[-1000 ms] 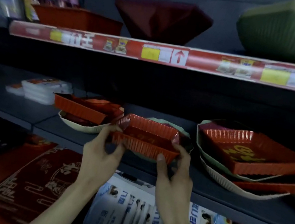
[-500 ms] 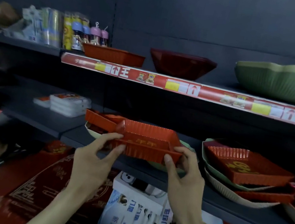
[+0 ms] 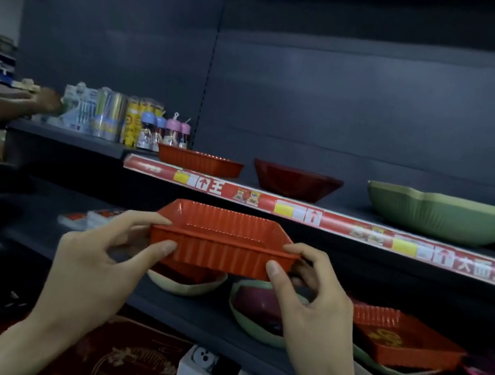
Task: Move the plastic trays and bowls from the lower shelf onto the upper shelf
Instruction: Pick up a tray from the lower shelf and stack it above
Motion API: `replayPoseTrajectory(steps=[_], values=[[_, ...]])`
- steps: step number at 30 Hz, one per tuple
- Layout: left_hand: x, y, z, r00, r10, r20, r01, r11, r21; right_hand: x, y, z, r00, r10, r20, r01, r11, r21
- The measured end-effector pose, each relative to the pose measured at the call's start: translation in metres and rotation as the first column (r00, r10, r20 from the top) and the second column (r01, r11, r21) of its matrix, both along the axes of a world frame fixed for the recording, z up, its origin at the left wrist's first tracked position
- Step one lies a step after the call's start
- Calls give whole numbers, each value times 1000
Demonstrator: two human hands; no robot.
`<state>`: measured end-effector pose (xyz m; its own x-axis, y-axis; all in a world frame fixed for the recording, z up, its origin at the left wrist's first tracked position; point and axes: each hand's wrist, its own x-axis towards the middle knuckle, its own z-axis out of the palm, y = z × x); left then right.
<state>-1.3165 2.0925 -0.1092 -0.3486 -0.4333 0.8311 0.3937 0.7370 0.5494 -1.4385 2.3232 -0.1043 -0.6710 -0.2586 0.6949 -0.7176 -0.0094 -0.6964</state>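
At frame centre, the left hand (image 3: 100, 264) and right hand (image 3: 313, 311) are pinching the ends of a red ribbed tray (image 3: 223, 242), thumbs on its near wall, fingertips hiding behind it, just below the upper shelf (image 3: 317, 216).

L hand (image 3: 93, 266) & R hand (image 3: 317, 308) up front, fingers pinching.

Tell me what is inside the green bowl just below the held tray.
A dark red bowl sits inside the green bowl. The right hand covers its right part and the held red tray its back edge, so anything else inside is hidden.
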Motion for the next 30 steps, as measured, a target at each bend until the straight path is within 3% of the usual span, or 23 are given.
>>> replayPoseTrajectory(steps=[10, 15, 21, 30], values=[[8, -43, 48, 987, -89, -134, 97, 994, 54, 10, -31, 61, 984, 75, -163, -67, 996, 54], [-11, -81, 72, 994, 26, -106, -28, 999, -19, -9, -60, 95, 959, 70, -273, -34, 990, 135], [-50, -130, 101, 984, 139, -111, -149, 985, -85, -51, -113, 126, 934, -10, -358, 71, 985, 159], [-136, -207, 129, 969, 215, -121, -232, 961, -150, -113, -197, 153, 919, -221, -327, 278, 950, 140]])
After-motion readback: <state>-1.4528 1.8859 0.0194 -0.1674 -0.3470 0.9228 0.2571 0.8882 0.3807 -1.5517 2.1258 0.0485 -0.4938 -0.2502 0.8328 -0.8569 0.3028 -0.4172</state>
